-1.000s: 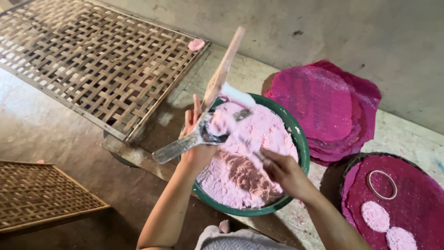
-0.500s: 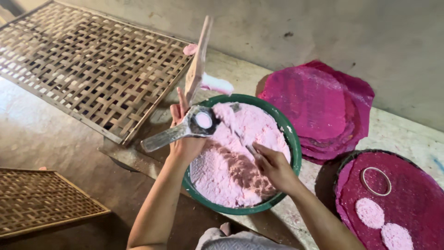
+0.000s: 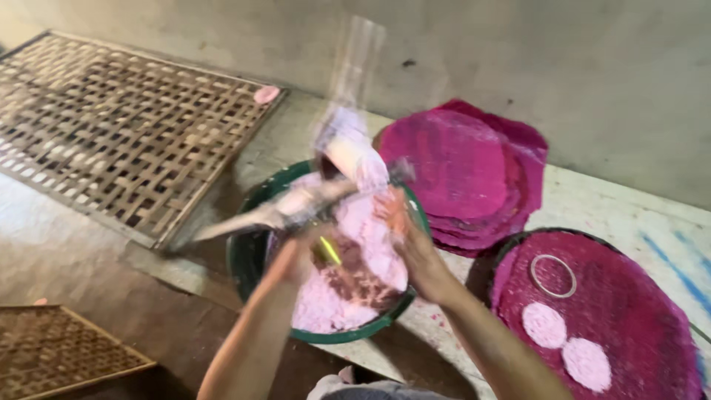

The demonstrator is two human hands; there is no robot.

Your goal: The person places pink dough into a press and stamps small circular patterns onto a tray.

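Head view, single frame, heavy motion blur around the hands.

Green basin [image 3: 248, 255] sits centre, on the near edge of a pale ledge [image 3: 622, 204]. It holds a mound of pink dough [image 3: 355, 255], with a darker brownish patch near the middle.

Left hand [image 3: 300, 252]: over the basin's left half, fingers curled closed around a metal scoop [image 3: 274, 211]. The scoop's handle runs out to the left past the basin rim; its bowl end is smeared by blur, contents not readable. A flat wooden paddle [image 3: 355, 59] rises from the same area towards the far wall, strongly ghosted; which hand holds it cannot be told.

Right hand [image 3: 415, 248]: over the basin's right half, palm down, fingers on or just above the dough. Too blurred to tell whether it grips anything.

Right of the basin, far: a stack of magenta cloth rounds [image 3: 466, 167] lying flat on the ledge. Right, near: a round tray [image 3: 637, 296] lined in magenta, carrying a metal ring [image 3: 554, 275] and two pink dough discs [image 3: 544, 324], the second disc just beside the first, nearer and to the right.

Left, far: a large woven bamboo rack [image 3: 111, 130] lying flat, a small pink piece [image 3: 266, 94] on its far right corner. Left, near: a second woven rack [image 3: 59, 359], partly out of frame.
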